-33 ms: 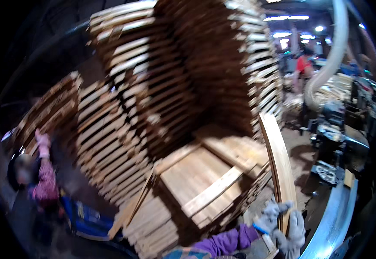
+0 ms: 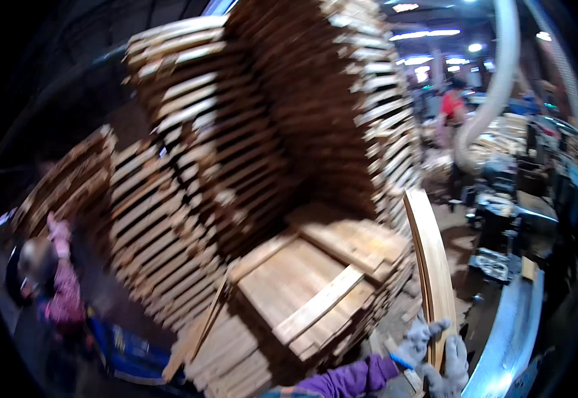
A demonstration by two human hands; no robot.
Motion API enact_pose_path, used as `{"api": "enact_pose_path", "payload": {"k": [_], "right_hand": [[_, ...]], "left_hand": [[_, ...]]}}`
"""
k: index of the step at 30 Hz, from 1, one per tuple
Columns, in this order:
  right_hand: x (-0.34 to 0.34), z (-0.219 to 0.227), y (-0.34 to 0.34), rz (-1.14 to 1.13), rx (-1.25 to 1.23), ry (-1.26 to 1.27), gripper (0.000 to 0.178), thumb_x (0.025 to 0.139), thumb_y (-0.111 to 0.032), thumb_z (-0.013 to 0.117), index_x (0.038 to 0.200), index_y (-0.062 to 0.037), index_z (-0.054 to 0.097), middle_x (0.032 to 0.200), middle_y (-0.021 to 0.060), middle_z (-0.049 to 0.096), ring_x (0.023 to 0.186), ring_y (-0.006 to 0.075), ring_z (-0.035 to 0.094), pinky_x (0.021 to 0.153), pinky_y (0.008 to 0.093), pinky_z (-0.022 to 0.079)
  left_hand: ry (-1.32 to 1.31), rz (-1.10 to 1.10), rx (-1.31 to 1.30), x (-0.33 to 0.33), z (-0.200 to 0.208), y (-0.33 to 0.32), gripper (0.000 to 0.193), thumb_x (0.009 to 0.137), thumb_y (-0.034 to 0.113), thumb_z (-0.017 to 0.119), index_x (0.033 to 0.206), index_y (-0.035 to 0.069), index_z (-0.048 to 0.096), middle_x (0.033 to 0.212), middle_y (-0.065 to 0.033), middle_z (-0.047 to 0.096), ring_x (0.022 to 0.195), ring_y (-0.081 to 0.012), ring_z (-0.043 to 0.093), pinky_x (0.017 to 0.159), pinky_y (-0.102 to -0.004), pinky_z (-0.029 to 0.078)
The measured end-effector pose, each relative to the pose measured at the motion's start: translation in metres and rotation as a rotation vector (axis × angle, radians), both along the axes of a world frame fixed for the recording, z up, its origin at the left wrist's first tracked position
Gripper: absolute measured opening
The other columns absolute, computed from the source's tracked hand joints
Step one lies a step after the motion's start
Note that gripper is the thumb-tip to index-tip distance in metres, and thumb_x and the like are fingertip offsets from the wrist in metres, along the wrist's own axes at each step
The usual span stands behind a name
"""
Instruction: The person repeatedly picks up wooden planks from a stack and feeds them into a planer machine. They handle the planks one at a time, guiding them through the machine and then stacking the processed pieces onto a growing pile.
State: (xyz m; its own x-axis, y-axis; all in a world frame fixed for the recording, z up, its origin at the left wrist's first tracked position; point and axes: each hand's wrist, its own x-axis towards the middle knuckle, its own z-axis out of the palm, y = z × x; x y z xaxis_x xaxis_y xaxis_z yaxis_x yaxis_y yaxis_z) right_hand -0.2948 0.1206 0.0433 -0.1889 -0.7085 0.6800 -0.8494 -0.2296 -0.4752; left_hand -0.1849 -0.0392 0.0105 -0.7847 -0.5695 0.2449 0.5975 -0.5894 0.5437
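Dim indoors, strip lights point(image 2: 428, 34) glowing at upper right. Tall stack of slats point(image 2: 302, 99) dominates the middle, its two slatted sides meeting at a dark inner corner. Lower stack point(image 2: 160, 232) stands left of it. Before the corner, a low pile of boards point(image 2: 282, 275), flat on top, with one loose strip point(image 2: 320, 303) lying across. Machinery point(image 2: 501, 212) at far right, a pale ribbed hose point(image 2: 504, 79) hanging over it; shiny metal rail point(image 2: 511, 331) at lower right. Co-worker point(image 2: 68, 292) at left, pink-gloved hand point(image 2: 58, 233) raised near stacked wood. Another person in red point(image 2: 453, 106), distant, blurred.

Long pale plank point(image 2: 437, 272) stands steeply tilted at right, between the low pile and the rail, lower end in both grey-gloved hands. Whether one board or two together, cannot tell. Left hand point(image 2: 413, 345), below a purple sleeve point(image 2: 348, 376), grasps the plank, one finger stretched across its face. Right hand point(image 2: 453, 371) grips lower down, fingers point(image 2: 459, 349) along the right edge. Smallest noted: blue band point(image 2: 401, 361) at the left wrist.
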Motion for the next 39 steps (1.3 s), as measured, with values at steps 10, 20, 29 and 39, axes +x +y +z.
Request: {"api": "enact_pose_path", "payload": {"k": [10, 20, 29, 39], "right_hand": [[0.035, -0.088, 0.191, -0.965, 0.474, 0.014, 0.076, 0.074, -0.025, 0.078, 0.137, 0.0049, 0.047, 0.136, 0.0292, 0.049, 0.125, 0.0431, 0.050, 0.105, 0.0498, 0.041], [-0.207, -0.199, 0.138, -1.071, 0.957, 0.513, 0.052, 0.092, -0.016, 0.045, 0.143, -0.0062, 0.047, 0.150, 0.0180, 0.042, 0.122, 0.0323, 0.053, 0.098, 0.0462, 0.043], [-0.226, -0.080, -0.024, -0.328, 0.406, -0.432, 0.058, 0.090, -0.019, 0.056, 0.144, -0.0024, 0.044, 0.145, 0.0202, 0.048, 0.131, 0.0324, 0.048, 0.110, 0.0396, 0.037], [0.001, -0.013, 0.169, -0.602, 0.617, -0.834, 0.068, 0.086, -0.022, 0.072, 0.144, -0.0021, 0.045, 0.145, 0.0240, 0.045, 0.130, 0.0381, 0.046, 0.110, 0.0407, 0.035]], "left_hand": [[-0.479, -0.200, 0.035, -0.074, 0.012, 0.078, 0.033, 0.089, 0.007, 0.069, 0.118, 0.001, 0.055, 0.088, -0.0123, 0.067, 0.076, -0.0208, 0.068, 0.064, -0.0339, 0.059], [-0.747, -0.406, 0.186, -0.030, 0.002, 0.084, 0.023, 0.092, 0.020, 0.068, 0.109, 0.005, 0.064, 0.087, -0.0068, 0.069, 0.073, -0.0139, 0.066, 0.064, -0.0281, 0.054], [-0.635, 0.183, 0.011, -0.102, -0.077, 0.023, 0.043, 0.088, 0.020, 0.071, 0.125, 0.004, 0.055, 0.095, -0.0041, 0.067, 0.070, -0.0117, 0.062, 0.057, -0.0248, 0.050], [-0.228, 0.115, -0.387, -0.130, -0.044, 0.033, 0.086, 0.093, 0.058, 0.055, 0.151, 0.001, 0.026, 0.119, -0.0113, 0.058, 0.102, -0.0191, 0.059, 0.087, -0.0324, 0.053]]}}
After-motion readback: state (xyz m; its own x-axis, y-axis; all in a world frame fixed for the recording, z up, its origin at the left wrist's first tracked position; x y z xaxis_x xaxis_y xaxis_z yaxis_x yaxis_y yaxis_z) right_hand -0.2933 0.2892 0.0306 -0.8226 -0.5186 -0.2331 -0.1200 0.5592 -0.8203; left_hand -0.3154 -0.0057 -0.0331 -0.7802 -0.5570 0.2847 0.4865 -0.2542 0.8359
